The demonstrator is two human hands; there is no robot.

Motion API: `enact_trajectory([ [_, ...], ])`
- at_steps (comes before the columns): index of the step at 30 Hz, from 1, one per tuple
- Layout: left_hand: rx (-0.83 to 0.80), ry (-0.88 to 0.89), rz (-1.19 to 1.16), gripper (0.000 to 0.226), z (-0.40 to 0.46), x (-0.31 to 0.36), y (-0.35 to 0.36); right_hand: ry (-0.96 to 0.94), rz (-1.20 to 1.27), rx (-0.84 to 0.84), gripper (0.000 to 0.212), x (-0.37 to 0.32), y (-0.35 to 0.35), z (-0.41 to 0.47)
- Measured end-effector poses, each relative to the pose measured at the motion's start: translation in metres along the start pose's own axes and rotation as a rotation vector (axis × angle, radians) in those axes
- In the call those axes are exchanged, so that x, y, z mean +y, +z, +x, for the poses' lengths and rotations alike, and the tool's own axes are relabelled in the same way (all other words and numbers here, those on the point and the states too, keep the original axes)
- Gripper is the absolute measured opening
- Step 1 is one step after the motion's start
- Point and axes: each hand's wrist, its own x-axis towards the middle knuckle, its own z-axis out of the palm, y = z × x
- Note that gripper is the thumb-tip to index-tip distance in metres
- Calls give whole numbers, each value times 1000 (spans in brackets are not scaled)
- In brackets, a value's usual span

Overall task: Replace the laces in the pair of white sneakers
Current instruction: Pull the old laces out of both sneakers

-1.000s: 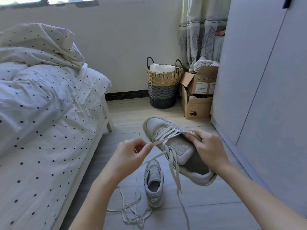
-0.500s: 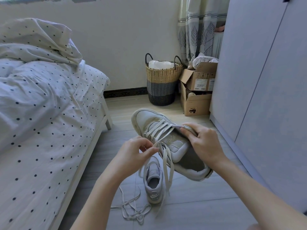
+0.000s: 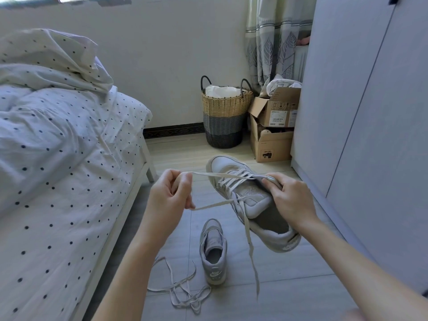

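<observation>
Woven basket (image 3: 225,112): white cloth inside. Left hand (image 3: 170,198) pinches lace (image 3: 215,176); right hand (image 3: 290,200) grips sneaker (image 3: 245,195).

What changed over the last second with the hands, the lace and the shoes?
The left hand moved left, away from the held sneaker, drawing the lace it pinches out into a longer, taut span. The right hand kept its grip on the sneaker's tongue. The other sneaker and loose lace stayed on the floor.
</observation>
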Motion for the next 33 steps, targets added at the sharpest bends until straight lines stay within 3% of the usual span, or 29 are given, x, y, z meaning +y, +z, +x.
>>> enact_trajectory([
  [3,82,81,182,19,2,0,-9,-9,-13,0,20,1,-1,-1],
  [10,-113,57,644,58,-1,-14,-12,-74,-27,17,19,-2,-2,-3],
  [14,-69,172,582,14,-1,-10,1,-200,-19,-23,22,-17,2,-10],
  [16,-85,226,574,4,-2,-10,7,-297,-21,-65,28,-27,5,-15],
  [19,-114,288,635,8,-5,-11,14,-424,1,-121,36,-42,8,-21],
  [24,-26,326,668,10,-2,-11,8,-506,-9,-134,44,-53,14,-25],
  [28,47,260,575,13,0,-9,5,-498,-25,-132,42,-55,15,-21],
  [33,224,52,418,14,6,-3,-6,-344,50,-91,22,-51,12,-11],
])
